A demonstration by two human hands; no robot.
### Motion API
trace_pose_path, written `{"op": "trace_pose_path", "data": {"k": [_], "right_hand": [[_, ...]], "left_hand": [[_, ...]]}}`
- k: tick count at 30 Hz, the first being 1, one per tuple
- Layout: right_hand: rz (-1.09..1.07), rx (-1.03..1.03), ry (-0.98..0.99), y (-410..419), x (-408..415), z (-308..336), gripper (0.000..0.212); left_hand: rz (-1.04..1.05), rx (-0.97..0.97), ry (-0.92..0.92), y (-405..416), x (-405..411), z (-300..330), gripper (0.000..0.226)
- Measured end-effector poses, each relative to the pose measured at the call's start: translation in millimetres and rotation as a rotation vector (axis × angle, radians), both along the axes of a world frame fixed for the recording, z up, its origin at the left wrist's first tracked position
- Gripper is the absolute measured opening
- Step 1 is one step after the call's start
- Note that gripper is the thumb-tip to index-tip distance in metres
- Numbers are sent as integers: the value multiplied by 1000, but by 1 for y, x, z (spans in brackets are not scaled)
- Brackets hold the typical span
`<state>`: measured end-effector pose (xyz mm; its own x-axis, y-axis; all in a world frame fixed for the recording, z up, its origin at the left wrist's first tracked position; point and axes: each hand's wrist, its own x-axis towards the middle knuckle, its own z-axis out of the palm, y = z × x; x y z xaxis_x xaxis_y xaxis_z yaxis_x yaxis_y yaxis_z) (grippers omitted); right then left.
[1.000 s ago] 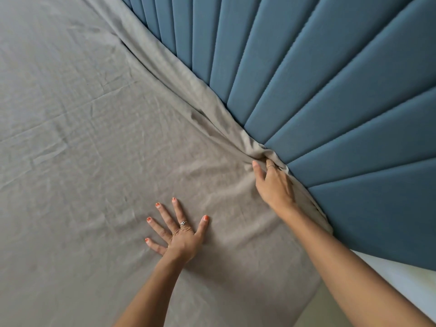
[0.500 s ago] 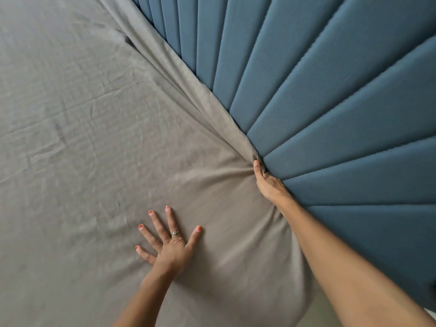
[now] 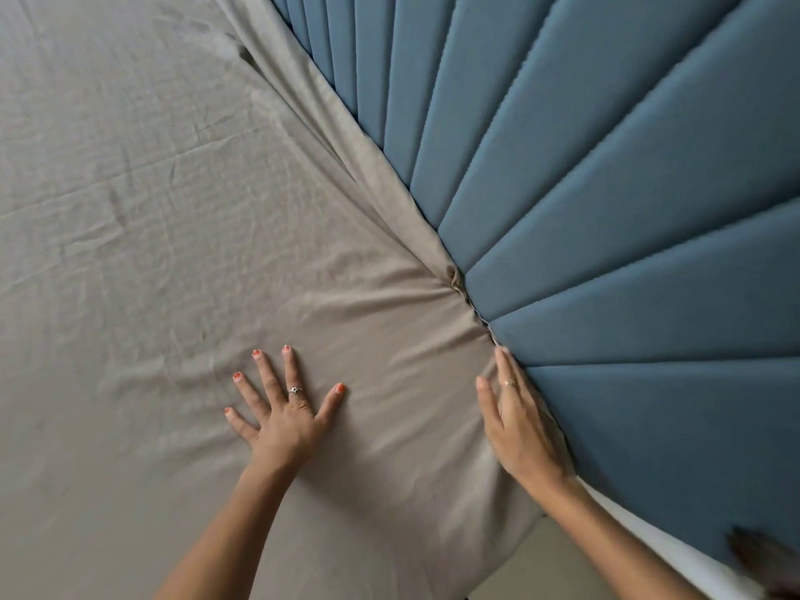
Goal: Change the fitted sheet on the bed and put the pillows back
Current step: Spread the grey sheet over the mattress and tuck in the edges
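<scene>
Head view. The taupe fitted sheet (image 3: 182,218) lies spread over the mattress and fills the left and centre of the frame. Its edge runs diagonally from far left to near right along the foot of the blue channel-padded headboard (image 3: 606,210); that diagonal is the long axis of the seam being worked.

Change noted: half a second ago the right hand (image 3: 524,426) was driven deep into the gap at a higher point on the seam. It has since drawn back toward the near right. Where it was, the cloth is now gathered into a tight tucked pucker (image 3: 454,279), with creases fanning out across the mattress top. Judgement: that section is seated, and the tuck is progressing toward the near corner.

Right hand: fingers straight and pressed together, edge-on against the headboard foot, touching the sheet margin and gripping nothing.

Left hand (image 3: 285,409): spread flat, palm down on the sheet, near the seam but apart from it; position much as before, bracing the cloth.

Outstanding: a loose band of sheet (image 3: 303,80) lies untucked along the far part of the seam. No pillows are visible. A white strip (image 3: 649,530) shows below the headboard at near right; its nature cannot be told.
</scene>
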<state>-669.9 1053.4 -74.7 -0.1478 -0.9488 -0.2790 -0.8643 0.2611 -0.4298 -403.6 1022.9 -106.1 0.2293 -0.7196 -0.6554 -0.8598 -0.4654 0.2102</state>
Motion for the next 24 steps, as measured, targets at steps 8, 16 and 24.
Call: {"op": "trace_pose_path", "data": {"k": [8, 16, 24], "right_hand": [[-101, 126, 15, 1, -1, -20, 109], [-43, 393, -218, -21, -32, 20, 70], [43, -54, -302, 77, 6, 151, 41]], "left_hand": [[-22, -22, -37, 18, -10, 21, 72], [-252, 127, -99, 91, -32, 117, 69], [-537, -75, -142, 134, -64, 262, 67]]}}
